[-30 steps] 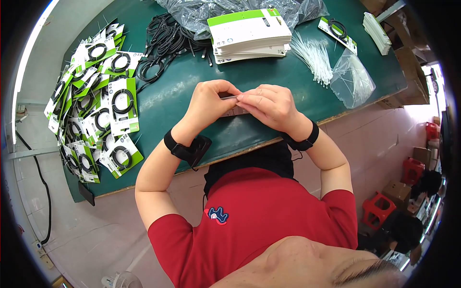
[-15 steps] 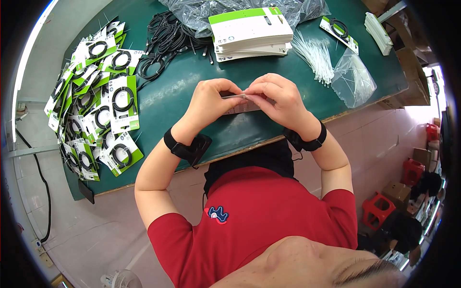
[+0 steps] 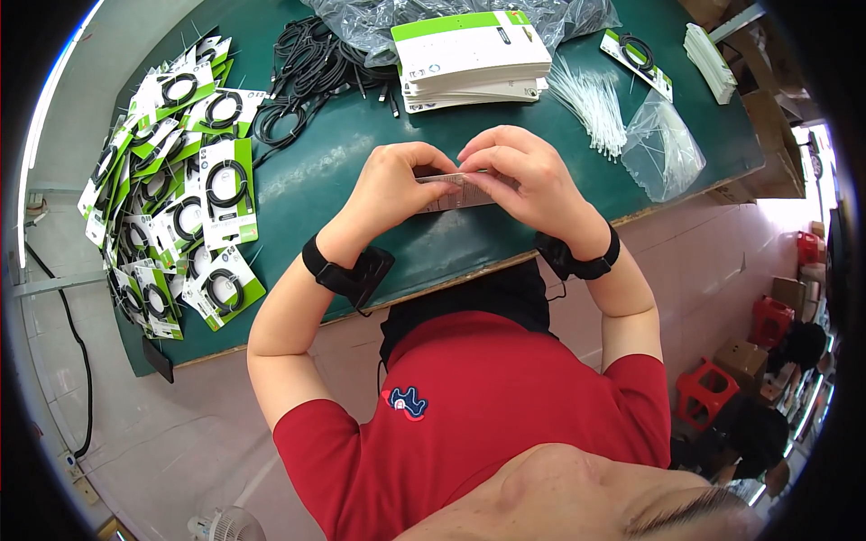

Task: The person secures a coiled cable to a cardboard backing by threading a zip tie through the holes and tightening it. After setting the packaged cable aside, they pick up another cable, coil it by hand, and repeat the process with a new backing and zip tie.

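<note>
Close to the table's front edge, a printed packaging card (image 3: 466, 200) is tilted between my hands. My left hand (image 3: 392, 185) pinches it on the left, thumb over the printed face. On the other side my right hand (image 3: 528, 176) has its thumb and fingertips at the card's upper edge, with the fingers curved. Whether a small tie lies between the fingertips is too small to tell. Beyond my hands stands a stack of white and green cards (image 3: 474, 59). Loose black cables (image 3: 316, 72) lie to its left, and white cable ties (image 3: 591, 113) fan out to its right.
A heap of carded black cables (image 3: 225, 185) covers the table's left side. At the right are a clear plastic bag (image 3: 663, 149) with ties, one carded cable (image 3: 639, 59) and a narrow stack of cards (image 3: 710, 63). Grey plastic wrapping (image 3: 577, 18) lies at the back.
The card has tipped so more of its printed face shows. My right hand's fingers have lifted and spread slightly; my left hand has barely moved.
</note>
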The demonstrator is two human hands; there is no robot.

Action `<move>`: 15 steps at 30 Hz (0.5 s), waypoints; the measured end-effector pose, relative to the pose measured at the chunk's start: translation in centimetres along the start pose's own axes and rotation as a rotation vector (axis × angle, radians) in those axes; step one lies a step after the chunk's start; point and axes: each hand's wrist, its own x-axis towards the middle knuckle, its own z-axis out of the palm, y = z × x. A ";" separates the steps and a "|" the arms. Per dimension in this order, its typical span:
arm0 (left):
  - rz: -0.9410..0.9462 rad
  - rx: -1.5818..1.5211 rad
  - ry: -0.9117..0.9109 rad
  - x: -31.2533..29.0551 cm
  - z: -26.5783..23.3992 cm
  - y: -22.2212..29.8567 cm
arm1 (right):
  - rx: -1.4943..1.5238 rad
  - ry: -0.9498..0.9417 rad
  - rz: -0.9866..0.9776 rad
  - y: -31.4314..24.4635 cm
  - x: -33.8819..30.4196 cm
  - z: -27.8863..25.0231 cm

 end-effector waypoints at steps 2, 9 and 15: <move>0.010 0.012 0.004 0.0 0.0 0.0 | 0.060 0.001 0.002 0.0 0.2 -0.2; -0.107 -0.050 -0.036 -0.8 0.1 1.0 | 0.029 0.010 -0.017 -0.4 -0.1 -0.4; -0.330 -0.417 -0.131 -3.1 0.7 1.3 | 0.104 -0.020 0.077 -2.2 -1.4 -0.1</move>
